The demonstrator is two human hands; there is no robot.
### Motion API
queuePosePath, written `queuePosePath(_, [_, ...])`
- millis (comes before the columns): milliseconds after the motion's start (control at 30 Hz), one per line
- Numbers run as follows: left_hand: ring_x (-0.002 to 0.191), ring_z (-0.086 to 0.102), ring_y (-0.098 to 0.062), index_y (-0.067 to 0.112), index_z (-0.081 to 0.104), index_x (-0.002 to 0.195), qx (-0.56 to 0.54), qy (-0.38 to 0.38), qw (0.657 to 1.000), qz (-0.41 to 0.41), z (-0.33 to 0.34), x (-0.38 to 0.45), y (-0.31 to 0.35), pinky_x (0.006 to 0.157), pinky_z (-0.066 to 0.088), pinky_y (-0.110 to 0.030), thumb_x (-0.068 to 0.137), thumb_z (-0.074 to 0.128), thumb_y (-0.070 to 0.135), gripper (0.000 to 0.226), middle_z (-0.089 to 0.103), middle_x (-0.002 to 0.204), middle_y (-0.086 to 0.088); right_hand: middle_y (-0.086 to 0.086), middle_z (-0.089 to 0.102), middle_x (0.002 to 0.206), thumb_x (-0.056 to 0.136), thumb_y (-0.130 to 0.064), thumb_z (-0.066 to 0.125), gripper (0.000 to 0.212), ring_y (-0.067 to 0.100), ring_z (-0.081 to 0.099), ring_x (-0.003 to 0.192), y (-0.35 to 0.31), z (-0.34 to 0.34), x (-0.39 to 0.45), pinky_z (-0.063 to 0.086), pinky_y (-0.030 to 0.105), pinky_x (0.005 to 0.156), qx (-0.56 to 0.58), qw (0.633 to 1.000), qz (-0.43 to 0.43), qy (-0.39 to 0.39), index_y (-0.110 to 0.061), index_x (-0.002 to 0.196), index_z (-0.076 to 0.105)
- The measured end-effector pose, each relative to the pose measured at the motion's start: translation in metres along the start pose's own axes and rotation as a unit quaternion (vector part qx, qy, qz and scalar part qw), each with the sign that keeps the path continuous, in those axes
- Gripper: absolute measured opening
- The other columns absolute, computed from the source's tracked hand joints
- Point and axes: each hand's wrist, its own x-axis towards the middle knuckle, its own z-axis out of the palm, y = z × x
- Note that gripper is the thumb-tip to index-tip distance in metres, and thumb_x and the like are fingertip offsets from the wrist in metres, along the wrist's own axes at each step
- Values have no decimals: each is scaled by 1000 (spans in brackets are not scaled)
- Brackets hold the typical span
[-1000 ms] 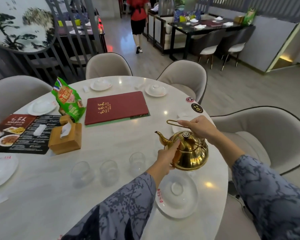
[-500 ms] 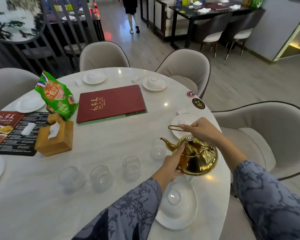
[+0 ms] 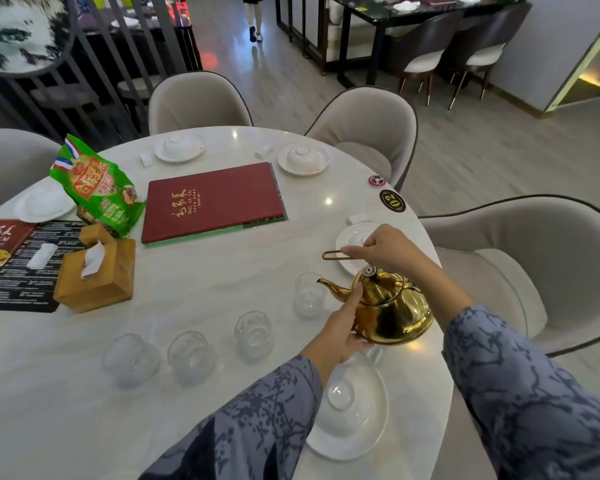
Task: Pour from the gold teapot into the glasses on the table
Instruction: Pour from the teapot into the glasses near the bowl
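The gold teapot [image 3: 392,311] hangs just above the white round table [image 3: 205,278] near its right edge, spout pointing left. My right hand [image 3: 390,249] grips the thin wire handle over the lid. My left hand [image 3: 340,329] rests against the pot's left side, forefinger stretched up toward the spout. Several clear empty glasses stand in a curved row: the rightmost glass [image 3: 307,296] is right under the spout tip, then a glass [image 3: 253,332], a glass [image 3: 189,355] and the leftmost glass [image 3: 129,356].
A white plate with an upturned bowl [image 3: 352,414] lies under my left forearm; another plate [image 3: 352,239] lies behind the teapot. A red menu [image 3: 212,200], wooden tissue box [image 3: 96,271], green snack bag [image 3: 96,185] and dark placemat [image 3: 11,261] lie further left. Grey chairs ring the table.
The teapot has shifted right and slightly toward me with both hands on it. A fourth glass has come into view under the spout. The camera has tilted down.
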Motion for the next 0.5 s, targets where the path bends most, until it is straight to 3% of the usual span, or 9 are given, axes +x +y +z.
queuePosePath(167, [134, 44, -40, 19, 39, 144, -26, -17, 999, -7, 3, -5, 1, 102, 48, -55, 79, 72, 53, 80, 42, 150, -15, 4, 38, 48, 83, -49, 71, 54, 15, 33, 42, -5, 3, 7, 28, 29, 50, -20, 1000, 9, -2, -6, 56, 53])
queuePosePath(500, [136, 41, -42, 18, 35, 144, -62, -23, 998, -17, 4, -11, 1, 95, 50, -55, 75, 74, 55, 87, 39, 152, -17, 3, 42, 48, 84, -47, 72, 56, 15, 37, 43, -20, 3, 4, 29, 27, 50, -56, 998, 14, 8, -9, 51, 48])
